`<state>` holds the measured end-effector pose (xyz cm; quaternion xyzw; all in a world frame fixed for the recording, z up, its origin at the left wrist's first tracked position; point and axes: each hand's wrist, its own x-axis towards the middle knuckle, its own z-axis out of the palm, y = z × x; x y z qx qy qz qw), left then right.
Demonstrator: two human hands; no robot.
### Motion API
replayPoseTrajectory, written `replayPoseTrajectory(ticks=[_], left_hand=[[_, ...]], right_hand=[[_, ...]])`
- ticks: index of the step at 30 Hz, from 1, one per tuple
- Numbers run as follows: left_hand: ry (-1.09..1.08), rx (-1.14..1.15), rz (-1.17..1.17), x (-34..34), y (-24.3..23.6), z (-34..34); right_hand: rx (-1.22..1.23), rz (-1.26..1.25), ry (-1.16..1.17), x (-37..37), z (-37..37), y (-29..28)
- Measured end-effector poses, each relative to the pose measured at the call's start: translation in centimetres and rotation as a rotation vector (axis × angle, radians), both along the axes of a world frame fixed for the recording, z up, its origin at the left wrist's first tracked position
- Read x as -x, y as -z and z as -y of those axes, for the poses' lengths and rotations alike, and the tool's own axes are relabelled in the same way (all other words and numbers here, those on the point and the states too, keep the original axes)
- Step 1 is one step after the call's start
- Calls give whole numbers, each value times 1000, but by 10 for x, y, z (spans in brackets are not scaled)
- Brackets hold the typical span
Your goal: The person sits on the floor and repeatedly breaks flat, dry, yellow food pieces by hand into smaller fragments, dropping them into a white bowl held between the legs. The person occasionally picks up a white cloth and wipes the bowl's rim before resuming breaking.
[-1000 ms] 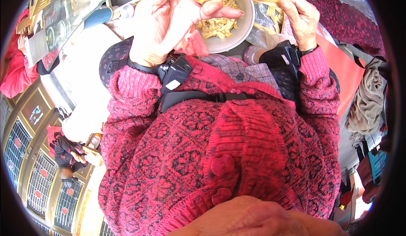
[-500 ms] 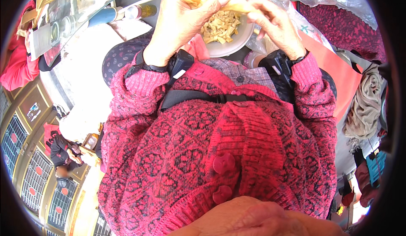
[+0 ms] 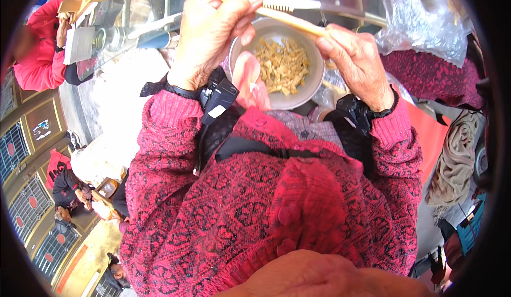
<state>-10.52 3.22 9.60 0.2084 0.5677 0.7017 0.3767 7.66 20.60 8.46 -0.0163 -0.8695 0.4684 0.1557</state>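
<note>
Gripping a pale stick point(image 3: 290, 20) in both hands point(image 3: 213, 28) point(image 3: 354, 57) above the bowl point(image 3: 314, 92); a slipped grip could scatter strips.

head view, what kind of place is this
Probably an outdoor street food stall or market. A metal bowl of cut yellowish pieces sits below both hands, clear plastic bags lie beside it, and other people crowd nearby.

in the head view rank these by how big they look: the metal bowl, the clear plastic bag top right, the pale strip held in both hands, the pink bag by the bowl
1. Metal bowl and clear plastic bag: look alike, unranked.
2. Pink bag.
3. Pale strip, thinnest; it sits nearer the camera, so this is unsure.
</note>
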Motion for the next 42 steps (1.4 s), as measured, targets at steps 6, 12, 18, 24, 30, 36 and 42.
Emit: replayPoseTrajectory(ticks=[6, 12, 18, 24, 30, 36, 42], left_hand=[[-177, 16, -491, 50, -10, -45], [-275, 148, -1150, 78, 27, -47], [82, 471, -776, 41, 7, 16], [678, 492, -278, -18, 36, 31], [539, 396, 841, -35, 64, -12], [598, 348, 501, -11, 64, -16], [636, 340, -123, -23, 50, -8]], right_hand=[[-306, -118, 199, 46, -40, -28], [-608, 167, 346, 80, -31, -10], [-363, -93, 273, 14, -2, 23], [-152, -401, 74, 0, 85, 51], [211, -281, -290, -9, 114, 63], [199, -370, -35, -9, 93, 46], [477, -280, 506, 12, 51, 90]])
